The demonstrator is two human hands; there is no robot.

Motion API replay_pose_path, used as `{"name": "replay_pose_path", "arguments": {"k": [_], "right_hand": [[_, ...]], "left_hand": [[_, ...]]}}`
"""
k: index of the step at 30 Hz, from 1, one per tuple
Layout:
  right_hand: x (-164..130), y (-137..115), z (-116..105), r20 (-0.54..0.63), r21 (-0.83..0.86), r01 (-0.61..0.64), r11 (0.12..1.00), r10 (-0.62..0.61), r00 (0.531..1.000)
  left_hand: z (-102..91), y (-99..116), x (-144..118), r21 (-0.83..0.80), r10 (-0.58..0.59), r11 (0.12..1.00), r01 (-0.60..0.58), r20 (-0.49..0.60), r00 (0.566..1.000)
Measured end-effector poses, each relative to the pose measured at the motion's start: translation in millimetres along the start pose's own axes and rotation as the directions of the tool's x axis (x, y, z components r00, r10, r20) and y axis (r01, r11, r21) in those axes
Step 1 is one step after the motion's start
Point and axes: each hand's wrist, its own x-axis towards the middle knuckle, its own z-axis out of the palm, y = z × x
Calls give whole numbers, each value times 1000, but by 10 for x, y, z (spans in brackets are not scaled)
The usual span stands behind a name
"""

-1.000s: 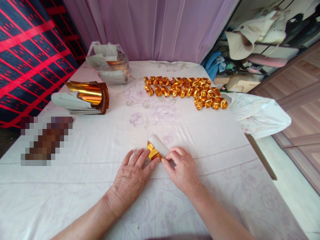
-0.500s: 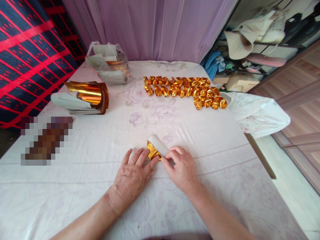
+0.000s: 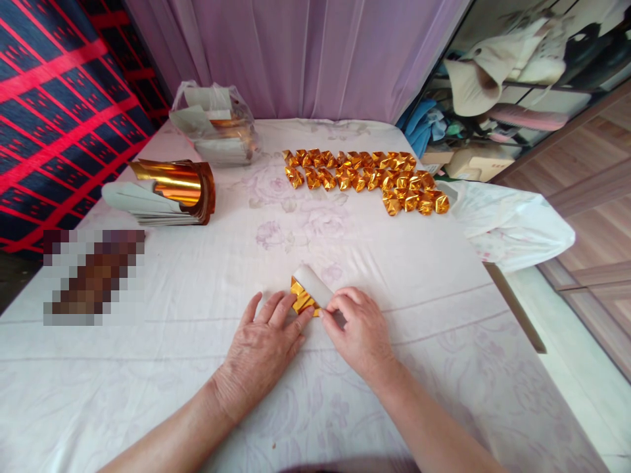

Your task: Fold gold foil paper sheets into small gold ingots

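Evidently light and thin, the foil paper [image 3: 308,294] lies between your fingertips: left hand [image 3: 259,351] presses its gold fold flat, right hand [image 3: 359,335] pinches the white edge. It probably creases easily; hold at edges.

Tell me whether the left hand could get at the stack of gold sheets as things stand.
Probably yes. The left hand rests on the gold paper piece, and only bare tablecloth lies between it and the stack of gold sheets, though far off.
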Motion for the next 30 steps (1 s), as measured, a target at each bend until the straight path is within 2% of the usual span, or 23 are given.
{"name": "replay_pose_path", "arguments": {"k": [25, 30], "right_hand": [[-21, -5, 1, 34, 13, 56, 998, -56, 998], [0, -45, 22, 13, -59, 25, 998, -25, 1000]], "left_hand": [[-9, 23, 18, -21, -24, 999, 24, 5, 1000], [-22, 15, 10, -44, -24, 999, 26, 30, 999]]}}
